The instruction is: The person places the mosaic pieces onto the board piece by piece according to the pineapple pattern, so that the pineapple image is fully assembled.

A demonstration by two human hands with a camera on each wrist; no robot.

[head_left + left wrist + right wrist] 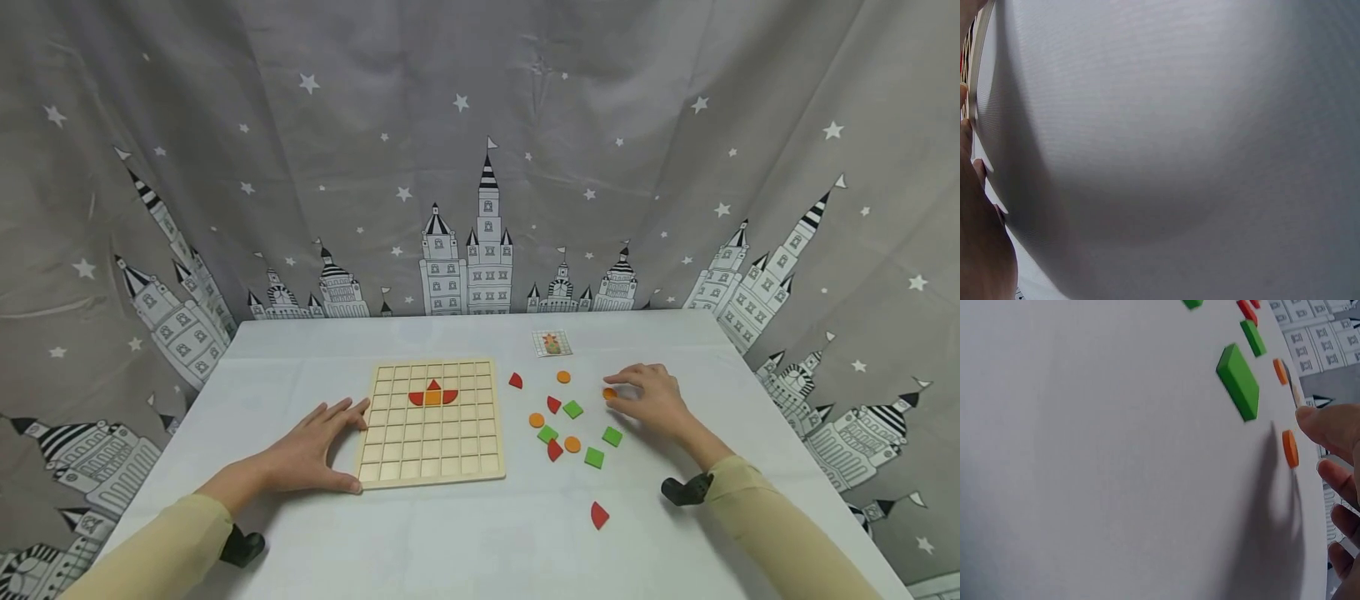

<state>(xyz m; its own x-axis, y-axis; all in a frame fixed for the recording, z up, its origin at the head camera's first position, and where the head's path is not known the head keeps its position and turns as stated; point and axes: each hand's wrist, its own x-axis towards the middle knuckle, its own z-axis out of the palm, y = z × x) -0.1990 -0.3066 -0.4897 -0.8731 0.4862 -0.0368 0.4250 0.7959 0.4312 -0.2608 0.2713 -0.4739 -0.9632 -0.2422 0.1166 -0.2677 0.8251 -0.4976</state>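
Observation:
My left hand (318,450) rests along the left edge of a pale wooden grid board (427,437), thumb by its near corner and fingertips farther up that side. On the board, an orange square (432,397) sits between two red quarter-circle pieces (416,399), with a red triangle (433,385) above it. My right hand (651,398) hovers at an orange disc (1290,449), thumb and fingers apart on either side of it. The disc lies on the white table with its shadow beside it. Only part of the left hand (982,237) shows in the left wrist view.
Between board and right hand lie several loose pieces: orange discs (563,377), green squares (594,457) and red quarter-circles (554,451). One red quarter-circle (599,515) lies nearer the front. A small picture card (552,343) is at the back. A grey castle-print curtain (465,108) hangs behind the table.

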